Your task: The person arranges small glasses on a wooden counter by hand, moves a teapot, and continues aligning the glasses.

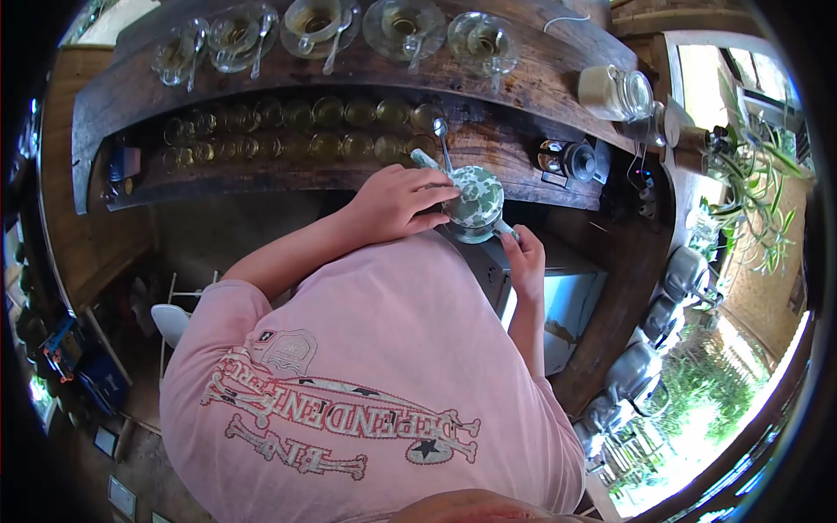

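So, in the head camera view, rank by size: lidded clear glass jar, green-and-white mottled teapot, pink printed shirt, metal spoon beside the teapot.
Largest to smallest:
Pink printed shirt
Mottled green-and-white teapot
Lidded glass jar
Metal spoon

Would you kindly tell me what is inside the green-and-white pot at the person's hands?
The pot's contents cannot be seen: its mottled top covers them. Visible there are the left hand's fingers against it and the right hand at the handle.
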A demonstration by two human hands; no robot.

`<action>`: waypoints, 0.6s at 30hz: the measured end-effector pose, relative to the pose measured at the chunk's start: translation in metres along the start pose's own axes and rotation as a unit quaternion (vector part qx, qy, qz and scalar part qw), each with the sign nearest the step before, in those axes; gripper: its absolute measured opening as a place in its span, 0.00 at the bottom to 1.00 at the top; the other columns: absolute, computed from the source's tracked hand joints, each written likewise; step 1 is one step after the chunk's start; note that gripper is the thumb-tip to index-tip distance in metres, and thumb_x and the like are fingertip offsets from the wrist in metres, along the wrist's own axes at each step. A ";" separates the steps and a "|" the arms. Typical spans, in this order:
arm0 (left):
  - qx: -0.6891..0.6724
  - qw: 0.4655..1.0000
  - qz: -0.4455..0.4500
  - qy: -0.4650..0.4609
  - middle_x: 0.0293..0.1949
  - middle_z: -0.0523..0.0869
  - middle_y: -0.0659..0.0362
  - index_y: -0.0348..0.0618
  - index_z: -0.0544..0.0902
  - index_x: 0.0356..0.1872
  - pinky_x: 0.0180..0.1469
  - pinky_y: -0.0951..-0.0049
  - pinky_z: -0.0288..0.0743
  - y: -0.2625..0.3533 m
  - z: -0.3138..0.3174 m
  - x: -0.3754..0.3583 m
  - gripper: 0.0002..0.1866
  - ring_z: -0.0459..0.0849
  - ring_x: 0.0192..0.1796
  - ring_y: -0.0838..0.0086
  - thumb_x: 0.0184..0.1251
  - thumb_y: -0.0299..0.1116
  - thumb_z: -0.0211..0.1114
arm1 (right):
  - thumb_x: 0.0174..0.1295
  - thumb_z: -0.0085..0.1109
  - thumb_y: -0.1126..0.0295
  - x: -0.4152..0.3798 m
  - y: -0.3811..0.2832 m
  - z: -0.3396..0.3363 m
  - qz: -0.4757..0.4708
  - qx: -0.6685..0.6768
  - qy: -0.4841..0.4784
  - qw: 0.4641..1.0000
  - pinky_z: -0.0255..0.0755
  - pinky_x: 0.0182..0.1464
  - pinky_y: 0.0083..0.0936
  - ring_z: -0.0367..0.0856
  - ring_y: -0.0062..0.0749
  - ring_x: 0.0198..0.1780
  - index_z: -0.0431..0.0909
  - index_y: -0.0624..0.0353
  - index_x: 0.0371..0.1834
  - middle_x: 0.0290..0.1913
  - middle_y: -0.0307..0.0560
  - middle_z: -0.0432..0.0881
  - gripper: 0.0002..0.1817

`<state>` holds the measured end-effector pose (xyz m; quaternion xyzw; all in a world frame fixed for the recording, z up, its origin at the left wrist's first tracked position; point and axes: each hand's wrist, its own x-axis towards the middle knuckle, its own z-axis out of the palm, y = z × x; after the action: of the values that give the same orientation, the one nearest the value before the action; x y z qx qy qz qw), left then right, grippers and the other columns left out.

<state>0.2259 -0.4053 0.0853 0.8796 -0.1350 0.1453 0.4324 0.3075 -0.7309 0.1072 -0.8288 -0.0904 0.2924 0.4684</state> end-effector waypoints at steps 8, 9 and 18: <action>0.079 0.991 0.024 -0.106 0.73 0.83 0.57 0.48 0.82 0.73 0.57 0.60 0.83 0.038 0.035 0.059 0.36 0.90 0.61 0.65 0.66 0.49 0.80 | 0.83 0.63 0.62 -0.008 0.047 -0.006 0.049 0.228 0.081 0.969 0.54 0.33 0.18 0.63 0.09 0.31 0.77 0.53 0.36 0.29 0.26 0.68 0.14; 0.085 0.989 0.033 -0.113 0.73 0.83 0.57 0.48 0.82 0.73 0.57 0.60 0.83 0.042 0.042 0.067 0.36 0.90 0.61 0.65 0.66 0.49 0.80 | 0.84 0.62 0.62 -0.004 0.054 -0.005 0.041 0.263 0.096 0.959 0.55 0.33 0.17 0.64 0.10 0.31 0.77 0.52 0.36 0.29 0.26 0.69 0.14; 0.187 0.969 -0.025 -0.158 0.77 0.80 0.54 0.45 0.78 0.76 0.61 0.53 0.84 0.048 0.086 0.132 0.41 0.90 0.63 0.57 0.67 0.54 0.79 | 0.86 0.58 0.64 0.055 0.103 0.000 -0.051 0.409 0.137 0.901 0.57 0.35 0.18 0.65 0.13 0.31 0.76 0.52 0.36 0.31 0.28 0.71 0.14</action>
<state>0.3426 -0.5172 0.1188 0.9597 -0.1501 0.0161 0.2371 0.3391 -0.7636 -0.0004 -0.5908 0.0599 0.1628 0.7880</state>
